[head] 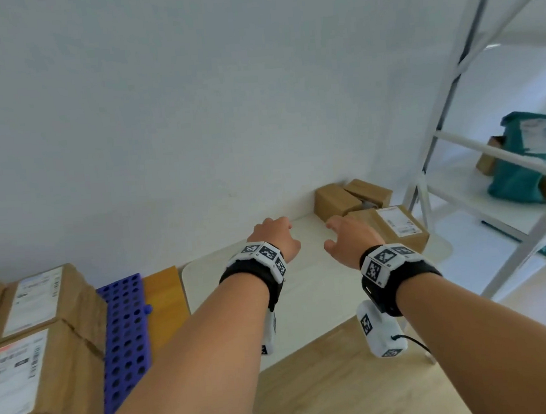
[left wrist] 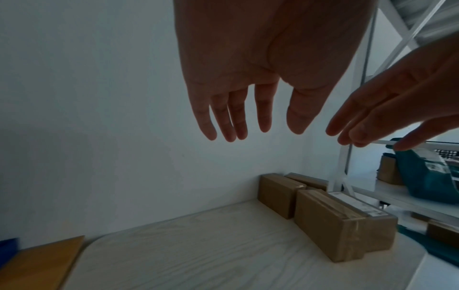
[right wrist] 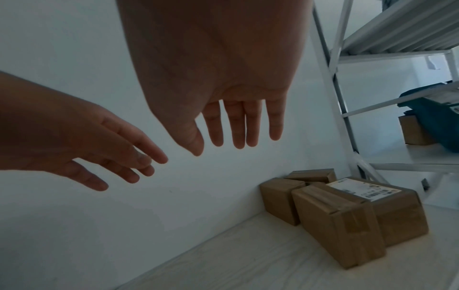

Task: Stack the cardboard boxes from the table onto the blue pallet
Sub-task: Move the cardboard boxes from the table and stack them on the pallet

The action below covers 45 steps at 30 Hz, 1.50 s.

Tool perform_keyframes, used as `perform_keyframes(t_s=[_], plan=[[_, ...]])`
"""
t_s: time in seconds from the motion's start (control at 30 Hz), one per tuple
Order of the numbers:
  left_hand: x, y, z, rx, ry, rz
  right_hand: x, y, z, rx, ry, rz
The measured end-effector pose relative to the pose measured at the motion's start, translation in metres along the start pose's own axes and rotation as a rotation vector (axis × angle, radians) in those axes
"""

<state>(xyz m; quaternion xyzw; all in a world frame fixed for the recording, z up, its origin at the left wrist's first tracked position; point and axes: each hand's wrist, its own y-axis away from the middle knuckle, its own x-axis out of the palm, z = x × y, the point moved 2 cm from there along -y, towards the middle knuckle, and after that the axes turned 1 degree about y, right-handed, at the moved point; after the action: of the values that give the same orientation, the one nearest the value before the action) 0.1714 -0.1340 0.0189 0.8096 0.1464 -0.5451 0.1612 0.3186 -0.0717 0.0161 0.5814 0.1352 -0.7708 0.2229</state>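
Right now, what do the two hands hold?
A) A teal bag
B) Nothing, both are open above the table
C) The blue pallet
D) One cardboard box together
B: the left hand and right hand show straight, spread fingers, clear of the cardboard boxes.

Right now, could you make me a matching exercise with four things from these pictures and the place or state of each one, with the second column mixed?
1. labelled box
2. blue pallet
3. left hand
4. teal bag

a. on the white shelf rack
b. on the table's far right corner
c. open, holding nothing
d. beside the stacked boxes, at left

Pairs: 1-b, 2-d, 3-c, 4-a
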Motion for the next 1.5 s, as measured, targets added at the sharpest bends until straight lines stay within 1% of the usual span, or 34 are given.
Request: perform_keyframes(t_s=[0.1,0.23,0.33,0.47,0.67,0.83,0.97,1.07,1.3,1.5], plan=[[0.013,-0.021,-0.022,0.027,-0.004,0.02,0.001,-0.018,-0.021,0.026,-0.005,-0.007],[0.032,-0.058,-0.039,0.027,-0.009,0.054,0.002,-0.049,-0.047,0.055,0.043,0.004],[0.042,-0.095,-0.051,0.025,0.008,0.057,0.001,-0.082,-0.067,0.074,0.05,0.045],[0.055,-0.152,-0.067,0.032,0.075,0.064,-0.003,-0.133,-0.095,0.097,0.009,0.061],[0.065,-0.225,-0.077,-0.016,0.141,0.108,-0.002,-0.195,-0.127,0.123,-0.01,0.09],[0.08,-0.261,-0.079,-0.042,0.144,0.138,0.006,-0.224,-0.148,0.135,-0.02,0.13],[0.091,-0.29,-0.084,-0.054,0.16,0.174,0.01,-0.256,-0.165,0.161,-0.051,0.152],[0.101,-0.308,-0.089,-0.075,0.151,0.19,0.015,-0.28,-0.178,0.162,-0.026,0.167],[0.115,-0.363,-0.122,-0.064,0.164,0.165,0.02,-0.345,-0.217,0.138,0.04,0.162],[0.142,-0.401,-0.145,-0.09,0.126,0.168,0.039,-0.388,-0.254,0.127,0.074,0.21]])
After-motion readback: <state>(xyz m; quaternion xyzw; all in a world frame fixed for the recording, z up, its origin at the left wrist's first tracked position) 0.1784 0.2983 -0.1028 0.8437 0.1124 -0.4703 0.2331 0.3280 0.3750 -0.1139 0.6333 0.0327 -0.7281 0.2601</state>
